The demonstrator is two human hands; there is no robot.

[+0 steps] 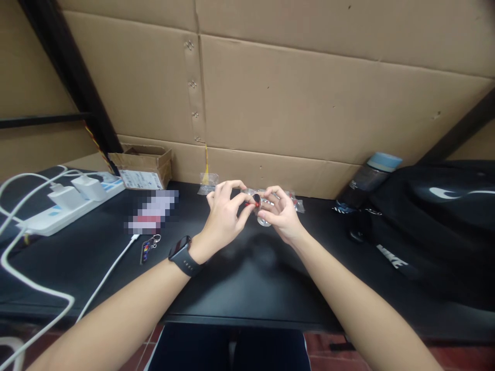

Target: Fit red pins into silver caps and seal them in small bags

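Holding blk/red item (257, 198) w/ L hand (229, 210), R hand (285, 216).

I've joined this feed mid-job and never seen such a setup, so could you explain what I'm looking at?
There's no robot: these are a person's bare left hand and right hand. The single picture comes from a head-worn camera looking forward and down. The left fingertips pinch a small red-and-dark piece; the right hand is beside it, at a clear round item, its exact grip unclear. On the black table also lie a power strip, cardboard box, keychain, bottle and black bag.
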